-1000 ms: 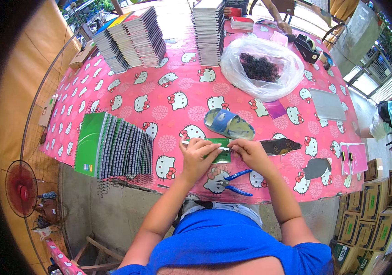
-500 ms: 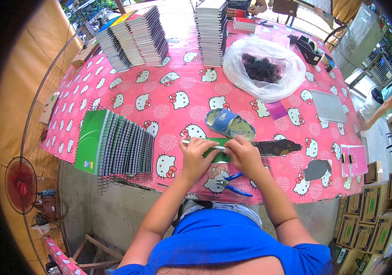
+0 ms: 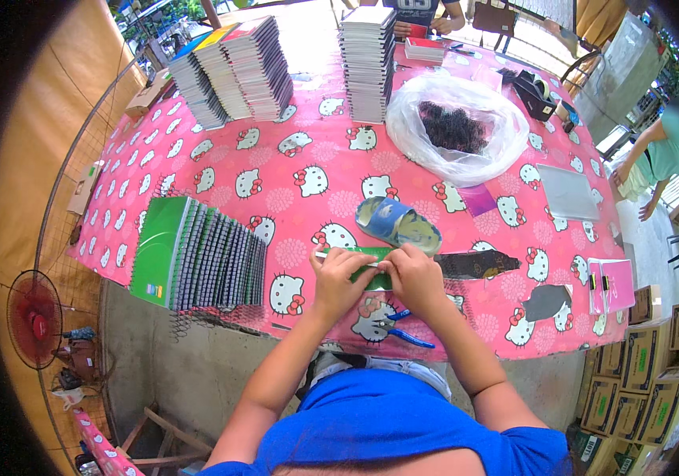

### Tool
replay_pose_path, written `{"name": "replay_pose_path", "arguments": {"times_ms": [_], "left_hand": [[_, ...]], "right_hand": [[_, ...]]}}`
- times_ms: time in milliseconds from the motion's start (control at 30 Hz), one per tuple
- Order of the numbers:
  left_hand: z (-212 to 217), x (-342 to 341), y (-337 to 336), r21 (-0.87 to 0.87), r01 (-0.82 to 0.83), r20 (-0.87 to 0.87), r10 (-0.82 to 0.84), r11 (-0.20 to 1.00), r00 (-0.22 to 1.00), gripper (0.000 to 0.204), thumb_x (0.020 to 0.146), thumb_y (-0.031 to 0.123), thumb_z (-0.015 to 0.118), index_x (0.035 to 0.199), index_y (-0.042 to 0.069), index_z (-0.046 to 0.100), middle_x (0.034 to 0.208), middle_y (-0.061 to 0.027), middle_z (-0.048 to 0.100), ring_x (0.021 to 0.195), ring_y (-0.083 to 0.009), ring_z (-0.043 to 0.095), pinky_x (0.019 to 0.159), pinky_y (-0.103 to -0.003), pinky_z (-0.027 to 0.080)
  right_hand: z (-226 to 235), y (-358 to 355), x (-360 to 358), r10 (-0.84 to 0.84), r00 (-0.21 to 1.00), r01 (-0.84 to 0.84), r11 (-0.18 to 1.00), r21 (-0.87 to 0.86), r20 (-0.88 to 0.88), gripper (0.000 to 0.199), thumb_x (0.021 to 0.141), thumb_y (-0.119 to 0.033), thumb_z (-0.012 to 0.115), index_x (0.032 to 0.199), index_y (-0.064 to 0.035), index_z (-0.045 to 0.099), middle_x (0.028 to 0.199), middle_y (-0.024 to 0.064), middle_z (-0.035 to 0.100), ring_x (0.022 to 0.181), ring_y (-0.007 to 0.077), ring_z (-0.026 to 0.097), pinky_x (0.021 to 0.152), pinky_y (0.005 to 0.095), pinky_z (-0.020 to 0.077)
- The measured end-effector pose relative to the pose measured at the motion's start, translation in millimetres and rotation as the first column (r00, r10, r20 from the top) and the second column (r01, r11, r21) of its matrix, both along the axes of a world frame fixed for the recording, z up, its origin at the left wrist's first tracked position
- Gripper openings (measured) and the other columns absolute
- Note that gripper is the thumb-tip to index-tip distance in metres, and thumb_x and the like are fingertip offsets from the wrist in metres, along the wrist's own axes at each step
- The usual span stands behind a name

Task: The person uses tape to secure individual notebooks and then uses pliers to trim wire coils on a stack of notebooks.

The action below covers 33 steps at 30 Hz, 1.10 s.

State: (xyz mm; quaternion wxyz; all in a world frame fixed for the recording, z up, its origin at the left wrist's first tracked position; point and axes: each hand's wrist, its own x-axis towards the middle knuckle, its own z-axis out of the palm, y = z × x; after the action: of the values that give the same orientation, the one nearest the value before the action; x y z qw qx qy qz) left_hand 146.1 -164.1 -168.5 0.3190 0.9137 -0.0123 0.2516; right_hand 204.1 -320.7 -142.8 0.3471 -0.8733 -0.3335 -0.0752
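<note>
A green notebook (image 3: 365, 267) lies at the near edge of the pink patterned table (image 3: 292, 170), gripped by both hands: the left hand (image 3: 338, 278) and right hand (image 3: 415, 278) each curl closed on it. Blue-handled pliers (image 3: 400, 327) lie just below them, and a row of spiral notebooks (image 3: 196, 255) sits to the left.

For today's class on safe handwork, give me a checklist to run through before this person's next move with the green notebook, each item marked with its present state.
1. Both hands on the work: left hand and right hand both grip the green notebook at the table's near edge. Ok.
2. Notebook supported: it rests over the pink tablecloth. Ok.
3. Blue-handled pliers within reach: lying just under the right wrist. Ok.
4. Finished row of spiral notebooks: apart from the hands, leaning in a row. Ok.
5. Spiral seated in the holes: hidden by the fingers. Cannot tell.
6. Bag of dark coils: far side of the table, a stretch. Not ok.
</note>
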Motion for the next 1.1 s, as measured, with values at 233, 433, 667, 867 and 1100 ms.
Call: {"name": "replay_pose_path", "arguments": {"times_ms": [233, 433, 667, 867, 1100], "left_hand": [[0, -4, 4, 0.016, 0.052, 0.042, -0.052, 0.999, 0.998, 0.022, 0.069, 0.020, 0.079, 0.089, 0.015, 0.071, 0.086, 0.0010, 0.069, 0.084, -0.0152, 0.060, 0.098, -0.043, 0.025], [4, 1, 2, -0.039, 0.008, 0.046, -0.007, 0.999, 0.999, 0.029, 0.068, 0.026, 0.079, 0.091, 0.012, 0.068, 0.089, -0.0024, 0.066, 0.094, -0.0196, 0.058, 0.096, -0.043, 0.029], [1, 0, 10, -0.013, 0.048, 0.040, -0.047, 0.999, 0.998, 0.028, 0.060, 0.020, 0.083, 0.082, 0.009, 0.068, 0.086, -0.0052, 0.066, 0.092, -0.0219, 0.061, 0.088, -0.040, 0.040], [-2, -2, 14, -0.046, 0.089, -0.005, -0.089, 0.995, 0.996, 0.031, 0.063, 0.025, 0.081, 0.086, 0.010, 0.067, 0.083, -0.0032, 0.065, 0.091, -0.0202, 0.060, 0.097, -0.044, 0.032], [5, 5, 20, -0.106, 0.057, -0.033, -0.061, 0.993, 0.998, 0.036, 0.062, 0.024, 0.082, 0.091, 0.007, 0.067, 0.093, -0.0076, 0.064, 0.095, -0.0252, 0.059, 0.092, -0.044, 0.042]], "right_hand": [[3, -17, 44, 0.001, 0.978, -0.051, 0.970, -0.237, -0.207, 0.020, 0.082, -0.023, 0.065, 0.087, -0.0047, 0.060, 0.086, 0.0142, 0.058, 0.084, 0.0335, 0.062, 0.070, 0.0448, 0.0490], [-6, -27, 84, 0.140, 0.988, -0.155, 0.809, -0.568, -0.070, 0.034, 0.071, -0.023, 0.072, 0.097, -0.0049, 0.059, 0.098, 0.0154, 0.064, 0.089, 0.0338, 0.064, 0.071, 0.0453, 0.0503], [6, -60, 78, 0.318, 0.890, -0.256, 0.942, 0.218, -0.326, 0.042, 0.071, -0.017, 0.068, 0.111, -0.0072, 0.061, 0.110, 0.0129, 0.063, 0.095, 0.0314, 0.062, 0.078, 0.0387, 0.0507], [19, -57, 67, 0.357, 0.896, -0.309, 0.928, 0.208, -0.265, 0.038, 0.066, -0.014, 0.073, 0.101, -0.0073, 0.060, 0.087, 0.0145, 0.065, 0.083, 0.0347, 0.063, 0.073, 0.0423, 0.0490], [14, -43, 68, 0.462, 0.818, -0.290, 0.845, 0.449, -0.342, 0.032, 0.067, -0.003, 0.067, 0.098, -0.0037, 0.061, 0.081, 0.0137, 0.065, 0.077, 0.0215, 0.064, 0.070, 0.0330, 0.0489]]}}
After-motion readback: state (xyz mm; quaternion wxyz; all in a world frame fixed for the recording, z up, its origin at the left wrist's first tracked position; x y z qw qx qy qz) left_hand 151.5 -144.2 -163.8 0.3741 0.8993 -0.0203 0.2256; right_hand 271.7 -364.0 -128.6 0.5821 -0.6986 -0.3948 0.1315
